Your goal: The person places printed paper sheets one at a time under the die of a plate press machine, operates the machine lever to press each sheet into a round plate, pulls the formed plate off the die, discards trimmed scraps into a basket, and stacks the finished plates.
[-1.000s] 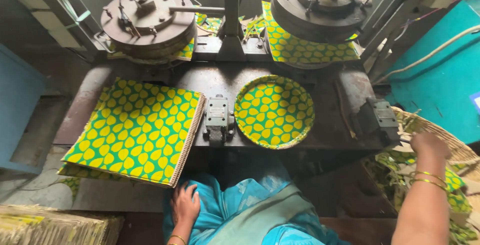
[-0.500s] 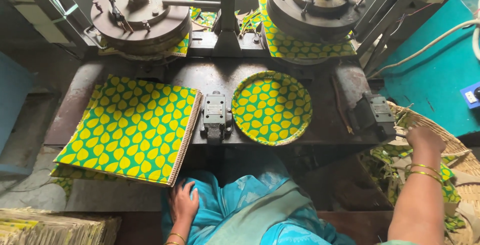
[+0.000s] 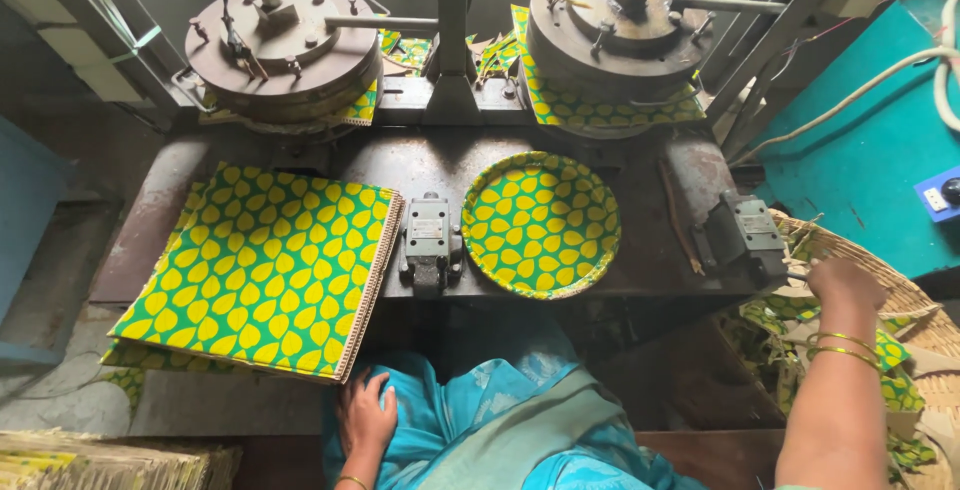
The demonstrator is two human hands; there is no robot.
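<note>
A stack of square green sheets with yellow leaf shapes (image 3: pixel 265 270) lies on the left of the dark metal press table (image 3: pixel 440 160). A round pressed plate in the same pattern (image 3: pixel 541 224) sits right of a small grey switch box (image 3: pixel 429 242). My left hand (image 3: pixel 365 415) rests on my teal-clad lap just below the stack's near corner, fingers spread, holding nothing. My right hand (image 3: pixel 845 285), with gold bangles on the wrist, reaches over a wicker basket (image 3: pixel 905 295) at the right; its fingers point away and I cannot tell whether it holds anything.
Two round metal press heads (image 3: pixel 283 45) (image 3: pixel 615 25) stand at the back, patterned sheets under each. A second switch box (image 3: pixel 745 235) sits at the table's right edge. The basket holds green and yellow paper scraps (image 3: pixel 790 350). More stacked sheets (image 3: pixel 100 460) lie bottom left.
My right hand has drifted slightly left and down over the basket. My left hand stays on my lap. The view has shifted a little.
</note>
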